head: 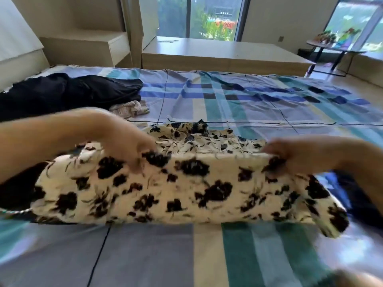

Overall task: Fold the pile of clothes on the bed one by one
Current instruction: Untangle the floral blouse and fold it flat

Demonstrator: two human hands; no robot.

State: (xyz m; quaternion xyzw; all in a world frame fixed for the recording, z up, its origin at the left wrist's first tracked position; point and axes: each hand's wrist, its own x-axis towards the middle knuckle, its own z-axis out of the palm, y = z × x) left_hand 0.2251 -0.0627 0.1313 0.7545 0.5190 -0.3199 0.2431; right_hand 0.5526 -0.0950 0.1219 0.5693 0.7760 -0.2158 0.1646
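Observation:
A cream garment with black flower prints (186, 187) lies across the near part of the bed (248, 96), doubled over along its upper edge. My left hand (128, 146) grips that folded edge on the left. My right hand (290, 154) grips the same edge on the right. Both hands are blurred. The lower layer of the garment shows bunched behind the fold. At the left of the bed lies a pile with a black garment (62, 92) and a small beige striped piece (130, 108) beside it.
The bed carries a blue, teal and grey plaid sheet. Behind it stand a low wooden platform (223, 52) and a stepped cabinet (83, 46) under tall windows. A small table (331, 46) with colourful items is at the far right.

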